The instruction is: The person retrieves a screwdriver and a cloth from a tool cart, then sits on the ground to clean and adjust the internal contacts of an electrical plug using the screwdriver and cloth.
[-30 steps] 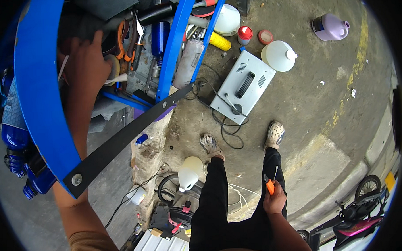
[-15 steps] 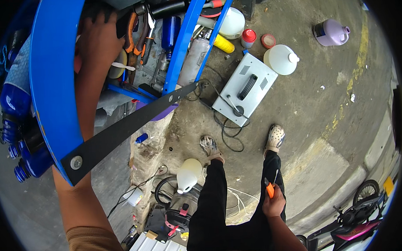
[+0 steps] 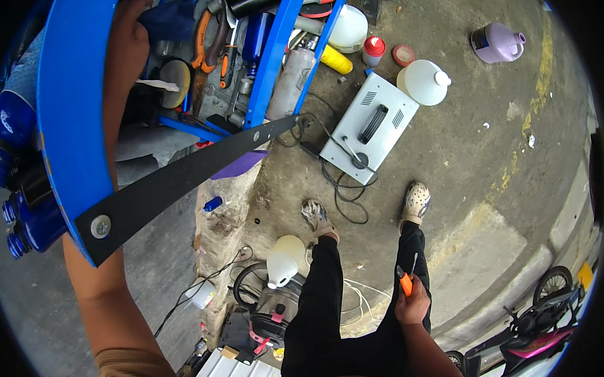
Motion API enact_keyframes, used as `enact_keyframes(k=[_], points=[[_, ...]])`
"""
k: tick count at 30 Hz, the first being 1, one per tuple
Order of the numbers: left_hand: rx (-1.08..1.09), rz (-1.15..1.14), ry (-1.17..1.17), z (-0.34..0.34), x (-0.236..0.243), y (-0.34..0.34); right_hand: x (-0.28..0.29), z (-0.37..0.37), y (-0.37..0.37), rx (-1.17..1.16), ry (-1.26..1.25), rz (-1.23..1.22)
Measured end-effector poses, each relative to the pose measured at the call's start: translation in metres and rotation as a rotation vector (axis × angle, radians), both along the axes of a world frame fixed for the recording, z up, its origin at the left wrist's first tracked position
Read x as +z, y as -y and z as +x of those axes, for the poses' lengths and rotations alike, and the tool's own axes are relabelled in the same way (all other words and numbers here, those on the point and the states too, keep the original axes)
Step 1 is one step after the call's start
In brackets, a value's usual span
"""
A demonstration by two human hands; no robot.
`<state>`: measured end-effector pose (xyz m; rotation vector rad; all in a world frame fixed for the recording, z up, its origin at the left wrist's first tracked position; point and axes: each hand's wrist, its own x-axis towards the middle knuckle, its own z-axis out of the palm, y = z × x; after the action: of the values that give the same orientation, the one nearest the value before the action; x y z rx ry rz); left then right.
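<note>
My left hand (image 3: 129,36) reaches behind the curved blue frame (image 3: 73,117) into a shelf of tools. Its fingers look curled beside a blurred dark blue thing (image 3: 166,22); the frame hides part of the arm. Near it lie orange-handled pliers (image 3: 200,42), a round yellow-edged pad (image 3: 174,82) and a blue bottle (image 3: 255,40). Low on the right, against my thigh, my right hand (image 3: 412,305) is closed around a screwdriver (image 3: 405,282) with an orange and black handle, its thin shaft pointing up.
A black bar (image 3: 188,167) crosses below the shelf. On the concrete floor stand a grey metal box (image 3: 370,127) with a trailing cable, white jugs (image 3: 421,82) and a purple jug (image 3: 495,43). Blue bottles (image 3: 40,221) hang at left. A motorcycle (image 3: 526,330) is at lower right.
My left hand has moved up and left within the shelf, its spread fingers now curled, and a dark blue thing shows beside it. My right hand stays put with the screwdriver.
</note>
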<state>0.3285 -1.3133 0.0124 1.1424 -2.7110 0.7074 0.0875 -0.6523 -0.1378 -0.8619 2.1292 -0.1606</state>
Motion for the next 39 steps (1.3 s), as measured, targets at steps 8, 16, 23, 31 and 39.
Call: enact_keyframes(k=[8, 16, 23, 31, 39], points=[[0.026, -0.113, -0.026, -0.013, -0.013, 0.003, -0.002, -0.001, -0.008, -0.049, 0.019, 0.013], [-0.160, 0.098, 0.071, -0.020, -0.032, -0.030, -0.002, -0.003, -0.001, -0.007, 0.014, 0.013], [0.050, 0.154, 0.062, 0.028, 0.006, -0.046, 0.000, -0.005, 0.013, 0.020, -0.019, 0.009], [-0.023, 0.098, 0.074, -0.009, -0.004, -0.088, 0.002, -0.010, 0.013, -0.011, 0.008, 0.027], [0.568, 1.092, -0.681, 0.033, 0.073, -0.241, -0.001, -0.017, 0.012, -0.031, 0.014, 0.017]])
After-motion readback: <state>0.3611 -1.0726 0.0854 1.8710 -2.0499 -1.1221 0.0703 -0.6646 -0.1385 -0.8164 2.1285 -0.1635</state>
